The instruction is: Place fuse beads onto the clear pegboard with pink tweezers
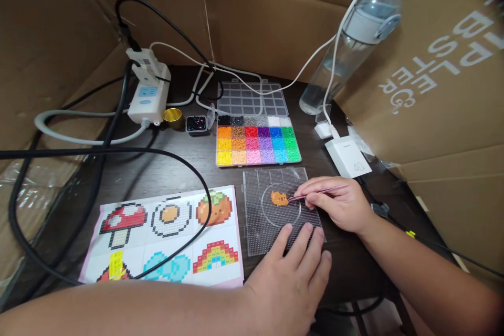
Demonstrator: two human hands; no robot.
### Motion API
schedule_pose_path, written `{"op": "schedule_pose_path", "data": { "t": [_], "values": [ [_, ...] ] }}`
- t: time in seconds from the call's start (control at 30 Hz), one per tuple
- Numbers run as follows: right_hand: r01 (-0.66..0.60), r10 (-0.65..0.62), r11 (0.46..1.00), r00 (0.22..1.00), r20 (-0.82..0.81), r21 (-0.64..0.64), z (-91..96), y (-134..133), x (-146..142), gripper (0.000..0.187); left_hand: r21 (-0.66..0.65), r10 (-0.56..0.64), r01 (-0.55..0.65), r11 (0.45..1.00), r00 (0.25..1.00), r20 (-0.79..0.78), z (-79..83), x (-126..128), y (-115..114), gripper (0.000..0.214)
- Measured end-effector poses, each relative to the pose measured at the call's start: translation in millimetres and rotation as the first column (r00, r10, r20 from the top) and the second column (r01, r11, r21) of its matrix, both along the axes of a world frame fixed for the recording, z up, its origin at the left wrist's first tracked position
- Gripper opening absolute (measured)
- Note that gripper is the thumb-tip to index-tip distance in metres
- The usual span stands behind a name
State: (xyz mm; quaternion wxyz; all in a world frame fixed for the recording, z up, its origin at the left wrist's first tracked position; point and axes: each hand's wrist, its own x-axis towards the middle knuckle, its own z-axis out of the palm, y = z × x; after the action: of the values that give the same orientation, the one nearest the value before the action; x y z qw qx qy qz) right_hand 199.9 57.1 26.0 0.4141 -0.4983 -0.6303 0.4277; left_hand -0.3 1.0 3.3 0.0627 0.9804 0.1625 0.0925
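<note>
My right hand (pixel 334 202) pinches a pair of thin pink tweezers (pixel 321 191), whose tips reach the right edge of a small orange bead figure (pixel 280 198). That figure, with a few dark beads in it, lies inside the circle outline on a clear pegboard (pixel 255 231). Spread flat, my left hand (pixel 293 273) rests its fingertips over the pegboard's lower edge. Whether a bead sits between the tweezer tips is too small to tell. Behind the board stands a sectioned box of coloured beads (pixel 258 140), its clear lid (pixel 252 98) folded back.
A pattern sheet (pixel 145 241) of pixel pictures lies left, crossed by a black cable (pixel 173 153). Farther back are a power strip (pixel 147 94), a gold cup (pixel 172 115) and a small case of dark beads (pixel 197 125). A water bottle (pixel 346 58) and a white power bank (pixel 348 156) stand right.
</note>
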Motion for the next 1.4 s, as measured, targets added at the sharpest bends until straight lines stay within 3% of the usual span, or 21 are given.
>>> {"op": "schedule_pose_path", "data": {
  "t": [0.67,0.97,1.13,1.27,1.4],
  "values": [
    [0.005,-0.004,1.000,1.000,0.024,-0.017,1.0,0.0,-0.3,0.017,-0.009,-0.001,0.001,1.000,1.000,-0.011,1.7,0.9,-2.0,0.066],
    [0.025,-0.030,0.999,0.993,-0.117,-0.041,-5.6,2.2,6.6,0.017,0.033,-0.001,0.001,0.999,1.000,0.001,0.0,0.2,-1.1,0.066],
    [0.105,-0.101,0.994,0.972,-0.214,0.009,7.6,28.7,-7.0,0.016,0.165,0.029,-0.043,0.985,0.996,0.090,-7.1,1.1,0.1,0.044],
    [0.174,-0.147,0.977,0.967,-0.208,0.120,26.6,64.1,-35.9,0.016,0.200,0.047,-0.069,0.977,0.992,0.114,-13.0,2.3,-0.4,0.043],
    [0.250,-0.223,0.955,0.960,-0.172,0.158,26.3,92.5,-66.9,0.020,0.184,0.026,-0.042,0.982,0.996,0.088,-16.1,2.9,-1.5,0.043]
  ]
}}
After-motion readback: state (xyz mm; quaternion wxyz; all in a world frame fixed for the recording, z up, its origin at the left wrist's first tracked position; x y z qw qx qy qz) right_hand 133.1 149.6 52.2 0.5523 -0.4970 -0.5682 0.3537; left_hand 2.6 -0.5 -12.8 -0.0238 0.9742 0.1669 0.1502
